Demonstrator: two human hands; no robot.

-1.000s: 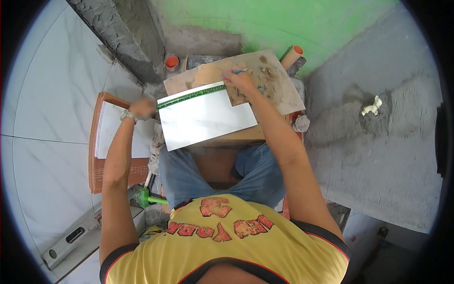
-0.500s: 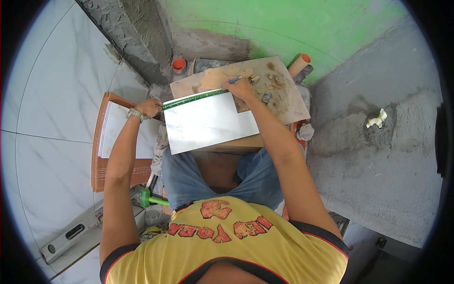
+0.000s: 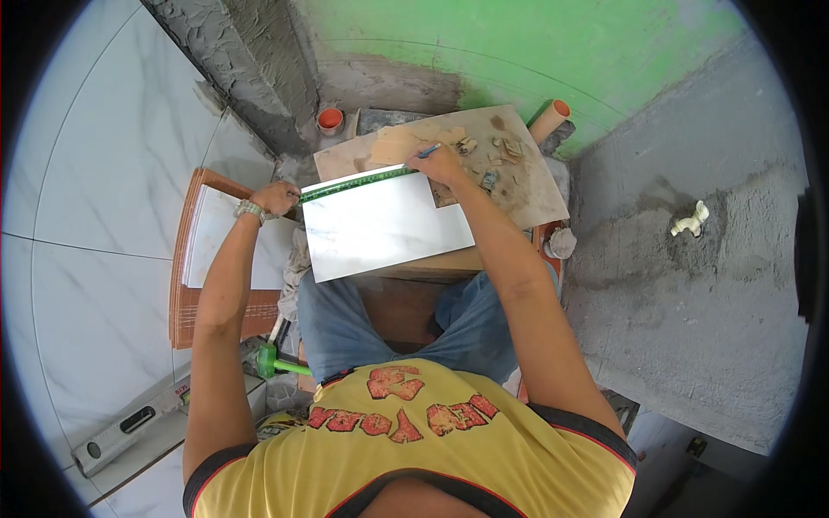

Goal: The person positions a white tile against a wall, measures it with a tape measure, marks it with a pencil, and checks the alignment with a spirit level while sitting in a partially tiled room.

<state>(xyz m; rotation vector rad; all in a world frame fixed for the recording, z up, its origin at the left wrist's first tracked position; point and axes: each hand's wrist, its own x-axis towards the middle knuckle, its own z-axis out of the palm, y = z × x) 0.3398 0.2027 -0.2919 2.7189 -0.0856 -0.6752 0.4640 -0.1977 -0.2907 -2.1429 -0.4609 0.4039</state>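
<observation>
The white tile (image 3: 380, 229) lies flat on a wooden board across my lap, its far edge lined with a green straightedge (image 3: 358, 183) that runs from my left hand toward my right. My left hand (image 3: 275, 198) sits at the tile's far left corner, fingers curled down over the end of the straightedge and pressing it to the tile. My right hand (image 3: 440, 162) rests at the far right end of the same edge, fingers pinched together around a blue pencil (image 3: 427, 153) whose tip meets the tile just beside the straightedge. So the tile sits below and between both hands, touching each at its upper corners. Beyond it lies a dusty cardboard sheet (image 3: 518, 186) with small scraps scattered on top, partly under my right hand. An orange pipe stub (image 3: 329, 119) stands in the mortar corner ahead, and a second orange pipe (image 3: 549, 120) pokes out near the green wall (image 3: 535, 43). To my left a stack of tiles (image 3: 194, 259) with reddish-brown backs leans on the laid floor, and a grey spirit level (image 3: 129, 423) lies lower left. A small white fitting (image 3: 689, 220) sits on the grey screed to my right.
</observation>
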